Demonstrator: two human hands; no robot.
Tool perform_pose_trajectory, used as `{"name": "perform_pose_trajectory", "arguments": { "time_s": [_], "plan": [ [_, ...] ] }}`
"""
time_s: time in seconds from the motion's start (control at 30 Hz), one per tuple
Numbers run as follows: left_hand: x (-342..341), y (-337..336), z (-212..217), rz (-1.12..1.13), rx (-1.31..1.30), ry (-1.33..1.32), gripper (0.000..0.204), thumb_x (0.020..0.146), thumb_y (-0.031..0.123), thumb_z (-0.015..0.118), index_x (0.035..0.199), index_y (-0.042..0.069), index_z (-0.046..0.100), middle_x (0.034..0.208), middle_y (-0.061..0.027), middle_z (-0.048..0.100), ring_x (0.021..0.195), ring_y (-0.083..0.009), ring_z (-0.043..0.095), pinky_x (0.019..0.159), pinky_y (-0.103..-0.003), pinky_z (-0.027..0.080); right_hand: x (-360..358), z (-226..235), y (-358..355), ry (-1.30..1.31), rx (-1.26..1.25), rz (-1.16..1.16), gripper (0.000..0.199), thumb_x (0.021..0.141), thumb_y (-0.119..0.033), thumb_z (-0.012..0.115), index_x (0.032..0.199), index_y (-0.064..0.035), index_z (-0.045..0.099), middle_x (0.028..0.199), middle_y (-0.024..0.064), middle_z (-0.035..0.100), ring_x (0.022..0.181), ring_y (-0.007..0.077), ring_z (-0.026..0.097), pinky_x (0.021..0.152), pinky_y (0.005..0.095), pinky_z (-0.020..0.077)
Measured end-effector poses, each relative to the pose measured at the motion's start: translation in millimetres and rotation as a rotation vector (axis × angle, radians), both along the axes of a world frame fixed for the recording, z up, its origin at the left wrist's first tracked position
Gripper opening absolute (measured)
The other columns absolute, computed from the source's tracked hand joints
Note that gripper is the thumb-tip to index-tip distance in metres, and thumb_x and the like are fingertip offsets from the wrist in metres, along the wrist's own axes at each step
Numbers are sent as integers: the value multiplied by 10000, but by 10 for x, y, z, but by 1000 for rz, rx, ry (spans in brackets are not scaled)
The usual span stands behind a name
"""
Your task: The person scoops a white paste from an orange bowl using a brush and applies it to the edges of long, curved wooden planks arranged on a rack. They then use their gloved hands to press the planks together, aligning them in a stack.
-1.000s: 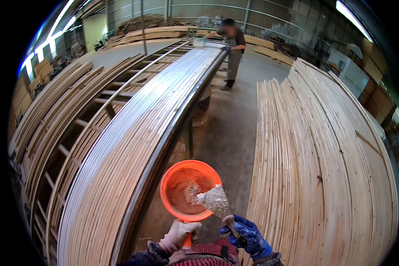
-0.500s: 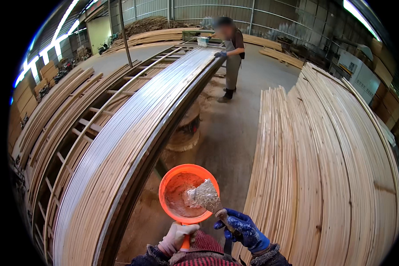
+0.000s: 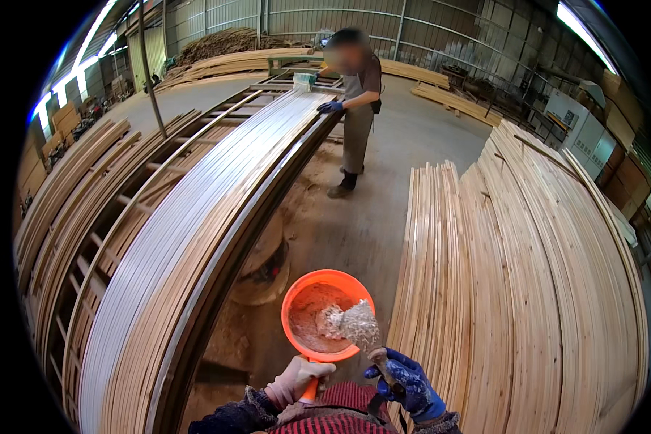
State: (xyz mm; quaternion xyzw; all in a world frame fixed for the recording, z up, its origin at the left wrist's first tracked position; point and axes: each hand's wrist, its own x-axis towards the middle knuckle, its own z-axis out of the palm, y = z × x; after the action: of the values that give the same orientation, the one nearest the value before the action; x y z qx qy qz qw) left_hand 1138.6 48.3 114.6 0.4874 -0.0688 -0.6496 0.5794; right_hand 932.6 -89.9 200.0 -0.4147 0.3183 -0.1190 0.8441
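Observation:
In front of my body I hold an orange plastic dipper by its handle. My left hand, in a pale glove, is closed round that handle. Reddish-brown residue coats the dipper's inside, and a lump of whitish paste sits within. My right hand, wearing a paint-smeared blue glove, grips the handle of a putty knife. Its wide blade is caked with the same paste and overlaps the dipper's right rim. To my left runs a long row of wooden strips, silvery-white on the far side and bare wood nearer me.
A co-worker in an apron stands at the row's far end, one blue-gloved hand on the strips, beside a wide brush. Stacked bare boards rise on my right. A slatted rack lies beyond the row, near a thin post.
My view has shifted, and the co-worker looks nearer. The dipper and putty knife sit slightly further right in the picture, still in my hands. The co-worker's brush has come down to the strips.

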Motion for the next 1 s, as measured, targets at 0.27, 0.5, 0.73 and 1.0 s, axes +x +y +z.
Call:
{"name": "perform_pose_trajectory", "arguments": {
  "time_s": [0.27,0.5,0.73,1.0],
  "plan": [
    [740,-2170,-155,147,-21,-26,162,858,161,724,930,37,649,701,-18,564,570,-122,537,523,-287,460,1143,-181,-2433,146,-134,238,545,950,-398,631,1376,-71,534,1038,69,691,656,79,568,576,216,434],
    [1449,-2910,-206,462,157,98,172,846,96,722,943,-28,653,723,-50,595,586,-128,557,518,-274,453,2745,-162,-3681,113,-47,699,494,968,-385,604,1353,-78,556,1012,50,689,667,74,541,582,209,427],
    [2284,-3424,-695,725,113,131,142,857,123,712,931,7,679,719,-50,612,599,-141,577,523,-301,482,4247,-656,-4273,98,-61,983,499,988,-365,574,1389,-72,525,1046,31,701,768,76,612,614,205,452],
    [2592,-3678,-593,1061,224,-101,193,876,224,719,799,52,675,664,9,592,560,-102,540,542,-262,437,5600,-1083,-4486,-438,-511,1431,401,946,-100,588,1339,-25,576,1258,122,641,1009,242,656,843,303,528]
  ]
}}
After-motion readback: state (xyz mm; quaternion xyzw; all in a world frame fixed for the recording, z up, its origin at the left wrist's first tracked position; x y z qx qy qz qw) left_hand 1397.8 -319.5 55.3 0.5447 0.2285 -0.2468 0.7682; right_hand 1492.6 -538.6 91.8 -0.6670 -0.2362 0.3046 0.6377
